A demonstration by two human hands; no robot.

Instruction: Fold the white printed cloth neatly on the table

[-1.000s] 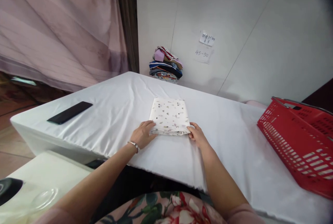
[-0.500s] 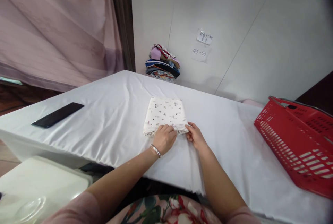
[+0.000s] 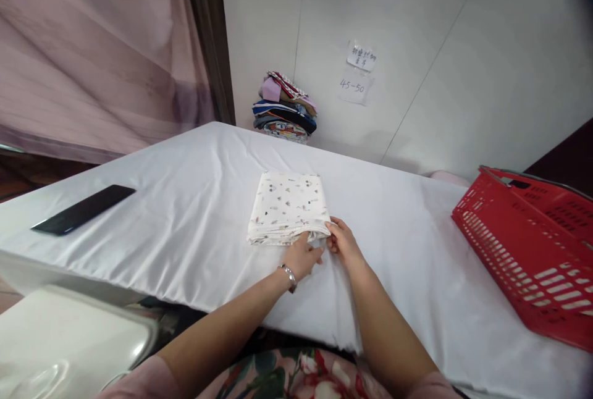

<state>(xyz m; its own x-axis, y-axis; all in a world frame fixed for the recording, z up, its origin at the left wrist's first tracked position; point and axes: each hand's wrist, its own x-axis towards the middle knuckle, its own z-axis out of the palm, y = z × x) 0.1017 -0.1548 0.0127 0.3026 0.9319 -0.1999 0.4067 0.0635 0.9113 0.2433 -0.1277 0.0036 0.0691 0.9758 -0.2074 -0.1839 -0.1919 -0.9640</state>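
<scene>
A white folded cloth [image 3: 290, 201] with a small scattered print lies flat on the white-covered table in front of me. Its layered near edge faces my body. My right hand [image 3: 341, 241] pinches the near right corner, thumb on top and fingers curled beneath. At the middle of that near edge is my left hand [image 3: 303, 258], wearing a silver bracelet on the wrist. Its thumb points up against the layers while the other fingers stretch to the right, apart from the thumb, with nothing visible between them.
A red plastic basket [image 3: 523, 251] stands on the table's right side. On the left lies a flat black device [image 3: 83, 209]. Behind the table's far edge a stack of folded fabrics [image 3: 285, 109] rests against the wall. A white stool-like seat [image 3: 69, 337] is at lower left.
My left hand has slipped from on top of the cloth's near edge down toward me, and its fingers have spread. My right hand stays at the corner. The view has shifted slightly.
</scene>
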